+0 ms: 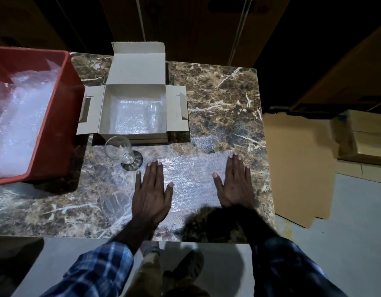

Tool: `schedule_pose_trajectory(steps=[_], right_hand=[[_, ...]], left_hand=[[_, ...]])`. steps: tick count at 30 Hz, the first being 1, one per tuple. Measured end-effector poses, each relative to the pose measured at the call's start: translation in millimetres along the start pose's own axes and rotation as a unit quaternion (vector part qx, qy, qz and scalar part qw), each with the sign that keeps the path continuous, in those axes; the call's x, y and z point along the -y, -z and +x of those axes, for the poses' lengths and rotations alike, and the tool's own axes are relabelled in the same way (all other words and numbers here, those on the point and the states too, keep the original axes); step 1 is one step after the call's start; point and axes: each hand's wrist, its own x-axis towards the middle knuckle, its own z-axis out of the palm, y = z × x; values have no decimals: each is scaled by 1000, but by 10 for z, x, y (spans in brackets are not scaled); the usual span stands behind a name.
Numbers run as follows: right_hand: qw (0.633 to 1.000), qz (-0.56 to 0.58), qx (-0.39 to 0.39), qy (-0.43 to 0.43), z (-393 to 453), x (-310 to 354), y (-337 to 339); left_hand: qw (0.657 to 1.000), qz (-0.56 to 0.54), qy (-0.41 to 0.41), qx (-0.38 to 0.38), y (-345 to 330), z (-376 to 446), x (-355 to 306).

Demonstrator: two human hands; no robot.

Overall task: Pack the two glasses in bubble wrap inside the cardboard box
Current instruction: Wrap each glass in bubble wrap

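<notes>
No legible text (anywhere here)

The surface point(224, 99) looks like polished brown marble with pale veins, faintly glossy. A clear plastic bubble wrap sheet point(191, 179) lies on it, finely dimpled and shiny. The cardboard box point(138, 67) at the far side is matt grey-white paperboard, lined with more shiny bubble wrap. The glass point(118, 150) just near it is transparent and glinting. The red crate point(56, 116) on the left is smooth plastic. The sleeves point(99, 269) are checked blue cloth.
</notes>
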Motion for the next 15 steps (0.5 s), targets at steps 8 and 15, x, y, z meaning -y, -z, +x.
schedule_pose_trajectory(steps=[8,15], right_hand=[[994,10,-22,109,-35,483,-20],[999,-5,5,47,-65,134,-55]], left_hand=[[997,-19,-78,-15,-12,-5,-362],[999,-3,-46,20,-26,-9,-92]])
